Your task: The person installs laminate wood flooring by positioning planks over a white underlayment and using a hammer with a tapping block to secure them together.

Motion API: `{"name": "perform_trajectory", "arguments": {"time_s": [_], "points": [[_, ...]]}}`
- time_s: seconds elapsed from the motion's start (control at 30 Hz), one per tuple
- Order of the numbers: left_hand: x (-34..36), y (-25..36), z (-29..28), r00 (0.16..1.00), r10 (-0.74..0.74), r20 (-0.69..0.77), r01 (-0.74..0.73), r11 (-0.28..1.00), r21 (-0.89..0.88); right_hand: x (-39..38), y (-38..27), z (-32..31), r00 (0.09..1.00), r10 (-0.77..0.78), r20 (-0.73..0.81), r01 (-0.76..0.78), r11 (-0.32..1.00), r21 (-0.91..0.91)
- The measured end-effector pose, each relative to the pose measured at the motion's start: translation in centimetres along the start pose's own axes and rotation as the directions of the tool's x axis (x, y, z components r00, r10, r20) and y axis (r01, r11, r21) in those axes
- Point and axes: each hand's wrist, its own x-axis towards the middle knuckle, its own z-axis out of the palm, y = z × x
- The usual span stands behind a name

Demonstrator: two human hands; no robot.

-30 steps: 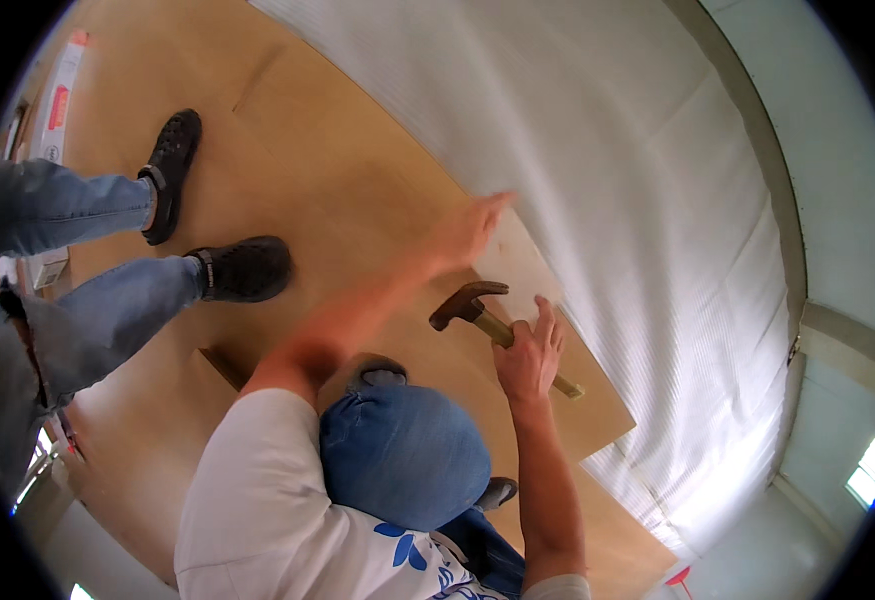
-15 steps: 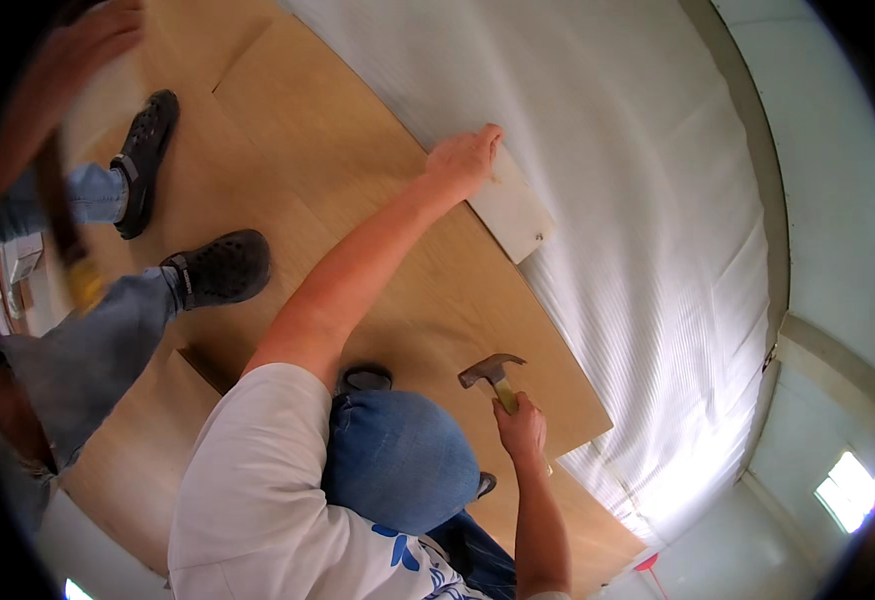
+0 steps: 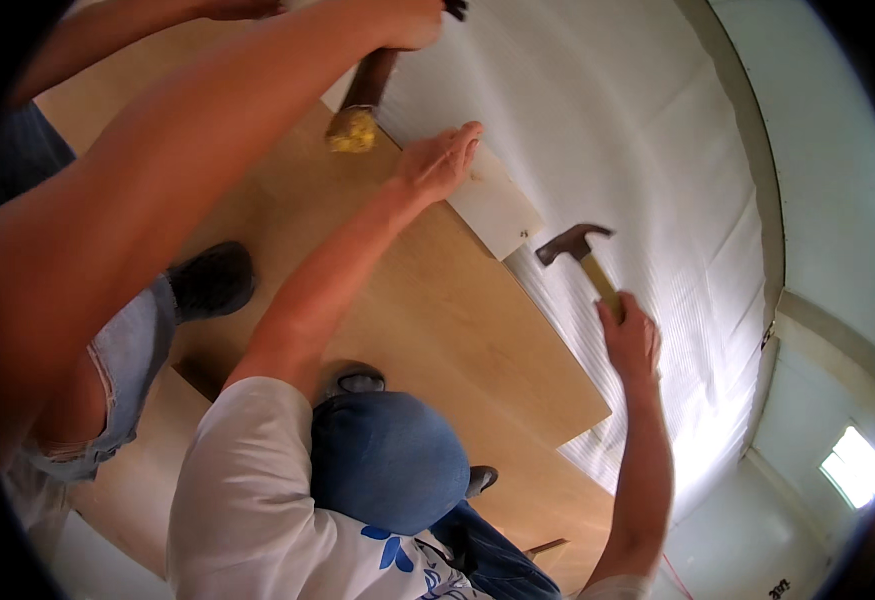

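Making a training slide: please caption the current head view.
Right hand holding a claw hammer, left hand at a pale block beside wood-look flooring.

Plank floor (image 3: 487,350) | white ribbed sheet (image 3: 657,150) alongside | pale block (image 3: 495,205) at plank edge

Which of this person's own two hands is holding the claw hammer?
The right hand, gripping the claw hammer by its yellowish handle. The left hand has no hammer and is at one end of the white block.
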Motion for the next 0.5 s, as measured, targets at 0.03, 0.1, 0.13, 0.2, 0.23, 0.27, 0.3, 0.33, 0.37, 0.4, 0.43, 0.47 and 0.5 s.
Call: {"name": "perform_trajectory", "arguments": {"time_s": [0.03,0.1,0.13,0.2,0.23,0.27,0.3,0.33,0.37,0.4,0.43,0.47,0.5], "points": [[0.0,-0.6,0.1,0.995,0.077,-0.062,-0.077,0.997,-0.004,1.8,-0.1,-0.3,0.999,0.034,-0.013,-0.034,0.999,-0.041],[-0.3,-2.1,0.3,0.959,0.224,-0.173,-0.226,0.974,0.012,4.8,0.3,-0.8,0.995,0.08,-0.066,-0.084,0.994,-0.076],[-0.3,-1.7,0.5,0.967,0.217,-0.137,-0.218,0.976,0.008,6.0,1.0,-0.7,0.989,0.105,-0.108,-0.113,0.991,-0.07],[-0.5,-0.9,-0.3,0.981,0.177,-0.076,-0.175,0.984,0.04,8.2,-1.5,-1.8,0.974,0.153,-0.167,-0.164,0.985,-0.056],[-0.2,-0.3,-0.5,0.998,0.061,-0.002,-0.061,0.989,-0.133,8.8,-2.7,-1.9,0.98,0.142,-0.141,-0.155,0.984,-0.088],[-0.2,0.0,-0.6,0.995,-0.049,0.085,0.072,0.954,-0.29,9.3,-3.7,-1.7,0.985,0.124,-0.116,-0.138,0.983,-0.12],[-0.2,-0.2,-0.5,0.986,-0.097,0.133,0.135,0.938,-0.319,9.7,-4.7,-1.5,0.99,0.11,-0.09,-0.123,0.98,-0.154],[0.1,0.0,0.0,0.974,-0.135,0.184,0.193,0.915,-0.354,10.0,-5.3,-1.8,0.998,0.058,-0.024,-0.062,0.977,-0.205],[0.4,-0.8,0.8,0.975,-0.134,0.177,0.179,0.945,-0.273,10.5,-6.1,-2.0,0.999,0.0,0.044,0.011,0.968,-0.25],[0.5,-1.4,1.8,0.99,-0.079,0.117,0.113,0.943,-0.314,11.0,-6.6,-2.3,0.992,-0.051,0.115,0.082,0.953,-0.292],[0.3,-2.3,3.0,0.998,-0.029,0.063,0.049,0.938,-0.342,11.8,-6.1,-2.1,0.991,-0.069,0.118,0.103,0.943,-0.315],[0.5,-1.7,4.6,0.999,0.036,0.013,-0.028,0.921,-0.389,11.6,-5.4,-3.4,0.992,-0.041,0.119,0.077,0.945,-0.317],[1.0,-5.6,6.5,0.983,0.112,-0.145,-0.163,0.896,-0.413,12.7,-7.0,-3.9,0.997,-0.036,0.074,0.055,0.96,-0.275]]}}
